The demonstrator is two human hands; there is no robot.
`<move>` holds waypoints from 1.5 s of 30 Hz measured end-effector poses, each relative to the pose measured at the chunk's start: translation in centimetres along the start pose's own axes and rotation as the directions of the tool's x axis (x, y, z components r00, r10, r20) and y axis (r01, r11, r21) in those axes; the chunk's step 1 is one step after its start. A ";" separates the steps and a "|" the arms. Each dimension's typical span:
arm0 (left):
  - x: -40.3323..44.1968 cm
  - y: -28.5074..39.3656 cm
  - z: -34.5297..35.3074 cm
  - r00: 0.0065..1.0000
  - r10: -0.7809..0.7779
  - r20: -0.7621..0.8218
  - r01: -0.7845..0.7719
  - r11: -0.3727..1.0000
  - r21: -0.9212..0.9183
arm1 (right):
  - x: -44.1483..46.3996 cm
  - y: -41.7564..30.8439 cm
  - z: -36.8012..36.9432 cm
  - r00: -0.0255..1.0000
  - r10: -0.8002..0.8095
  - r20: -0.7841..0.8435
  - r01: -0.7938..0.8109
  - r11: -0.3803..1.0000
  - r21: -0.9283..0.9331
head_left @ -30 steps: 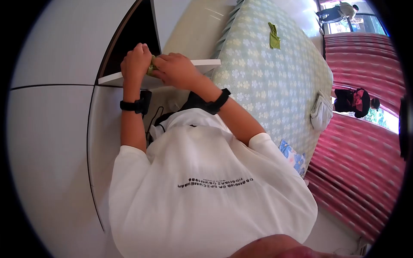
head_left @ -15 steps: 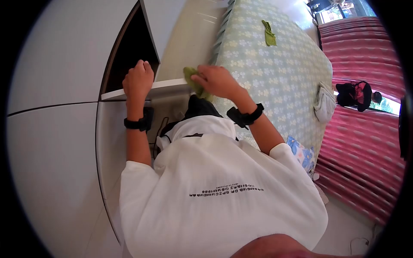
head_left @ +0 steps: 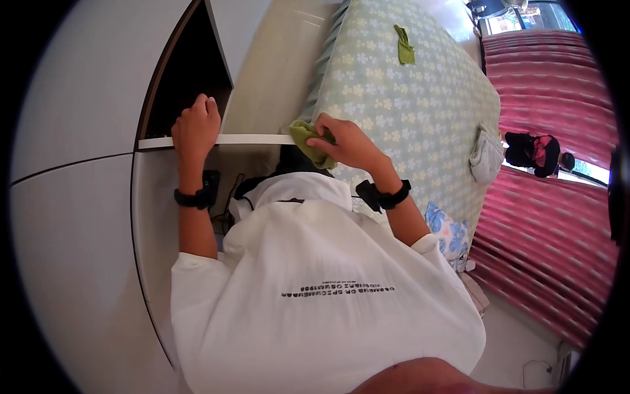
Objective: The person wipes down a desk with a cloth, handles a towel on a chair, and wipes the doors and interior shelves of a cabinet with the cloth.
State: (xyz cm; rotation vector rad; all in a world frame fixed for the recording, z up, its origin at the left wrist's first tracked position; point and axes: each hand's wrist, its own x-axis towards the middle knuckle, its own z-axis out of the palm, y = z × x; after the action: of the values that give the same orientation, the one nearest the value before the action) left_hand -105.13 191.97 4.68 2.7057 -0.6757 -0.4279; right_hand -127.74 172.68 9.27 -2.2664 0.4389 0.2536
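My right hand [head_left: 348, 141] pinches a crumpled olive-green cloth [head_left: 303, 138] between thumb and fingers. The cloth lies against the right end of a narrow white panel edge [head_left: 252, 139] that juts out from the cabinet. My left hand [head_left: 196, 128] is closed like a fist, reaching across that same edge near the cabinet. Its fingertips are turned away from view, so whatever they hold is hidden. Behind this hand the cabinet's dark opening [head_left: 187, 72] shows. A black strap with a small box sits on each wrist.
Large pale cabinet doors [head_left: 79, 98] fill the left side. On the right is a bed [head_left: 407, 111] with a floral cover, carrying a second green cloth [head_left: 405, 46] and a white folded item [head_left: 486, 154]. Beyond it, another person [head_left: 539, 154] is near pink curtains [head_left: 538, 79].
The white panel edge, slanted before, now looks level. My right hand and the cloth have shifted slightly right and down in view. The whole scene has moved a little to the left.
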 end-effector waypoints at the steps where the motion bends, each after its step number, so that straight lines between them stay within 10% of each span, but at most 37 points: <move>1: -0.1 0.3 -0.3 1.000 0.026 -0.012 -0.026 0.999 0.023 | -0.1 -0.1 -0.2 1.000 0.018 -0.009 -0.018 1.000 0.025; 12: 0.1 -0.2 0.4 1.000 0.022 -0.003 -0.022 1.000 -0.010 | 1.6 -1.5 3.1 0.964 -0.192 -0.182 0.216 0.969 0.123; 20: -1.6 -0.5 0.5 0.997 0.034 0.070 -0.036 0.999 0.032 | -2.3 -0.8 -0.1 0.973 -0.210 0.096 0.219 0.972 -0.083; 34: -2.6 -2.4 0.7 0.985 0.159 0.062 -0.161 0.986 0.044 | 1.6 -0.5 2.5 0.834 -0.236 0.498 0.132 0.963 0.234; 44: -2.9 -1.4 0.0 0.988 0.154 0.016 -0.154 0.988 0.015 | 5.1 -5.3 6.3 0.861 -0.465 0.206 0.404 0.872 0.278; 45: -3.0 -1.5 -0.1 0.985 0.170 -0.001 -0.170 0.985 -0.015 | 4.9 -5.7 5.9 0.852 -0.296 0.433 0.240 0.954 0.180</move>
State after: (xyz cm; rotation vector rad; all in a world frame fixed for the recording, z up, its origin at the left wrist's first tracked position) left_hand -107.05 194.70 4.83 2.6068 -0.8916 -0.3886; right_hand -121.26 179.48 7.64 -2.0319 -0.1107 0.5825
